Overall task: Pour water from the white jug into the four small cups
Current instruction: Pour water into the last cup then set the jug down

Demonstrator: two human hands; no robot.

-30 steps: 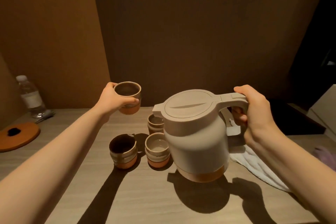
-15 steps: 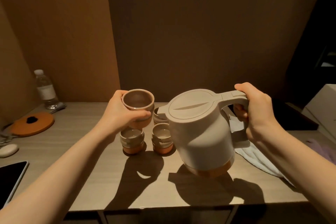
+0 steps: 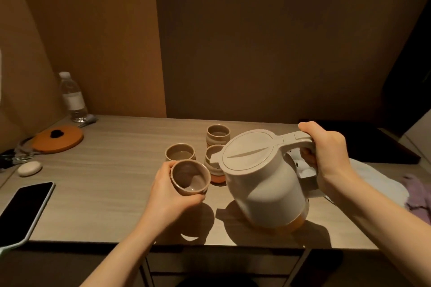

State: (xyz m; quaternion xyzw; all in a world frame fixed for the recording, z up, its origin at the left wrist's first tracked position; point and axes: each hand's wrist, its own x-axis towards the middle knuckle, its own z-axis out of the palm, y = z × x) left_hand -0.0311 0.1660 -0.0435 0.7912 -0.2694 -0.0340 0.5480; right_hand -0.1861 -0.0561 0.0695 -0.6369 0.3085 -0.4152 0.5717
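gripping jug (image 3: 263, 184) and cup (image 3: 190, 178), both hands now sit lower, nearer the table.

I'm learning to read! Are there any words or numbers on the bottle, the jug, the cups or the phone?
No words or numbers can be read anywhere.
water bottle: it has a pale label, but it looks blank or too blurred to read.
white jug: no writing shows on the lid or the body.
cups, such as the one in the left hand: plain, no writing.
phone: dark screen, nothing on it.
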